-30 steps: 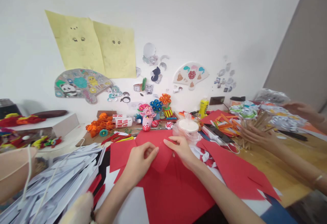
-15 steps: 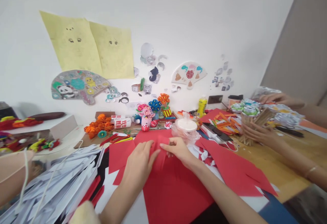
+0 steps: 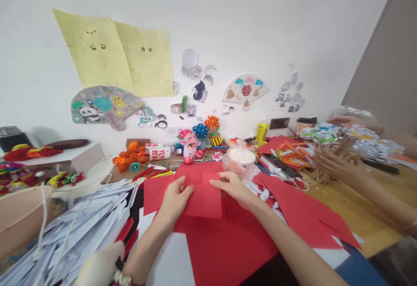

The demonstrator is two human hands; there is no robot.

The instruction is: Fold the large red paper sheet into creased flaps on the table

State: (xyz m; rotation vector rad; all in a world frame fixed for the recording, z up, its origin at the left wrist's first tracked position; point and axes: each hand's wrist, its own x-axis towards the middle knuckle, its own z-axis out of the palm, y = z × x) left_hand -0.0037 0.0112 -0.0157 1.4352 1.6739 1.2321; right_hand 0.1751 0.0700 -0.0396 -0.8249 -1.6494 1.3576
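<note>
Small red sheet (image 3: 206, 204) held flat-ish between left hand (image 3: 176, 195), pinching its left side, and right hand (image 3: 233, 187), pinching far right corner; neither hand's really closer tbh.

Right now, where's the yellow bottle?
In the head view, the yellow bottle stands right of centre at the back, near the wall, below the right end of the white fan.

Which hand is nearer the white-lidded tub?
Right. The right hand is just in front of the white-lidded tub; the left hand is farther off, in front and to the left. Both hold a red sheet.
</note>
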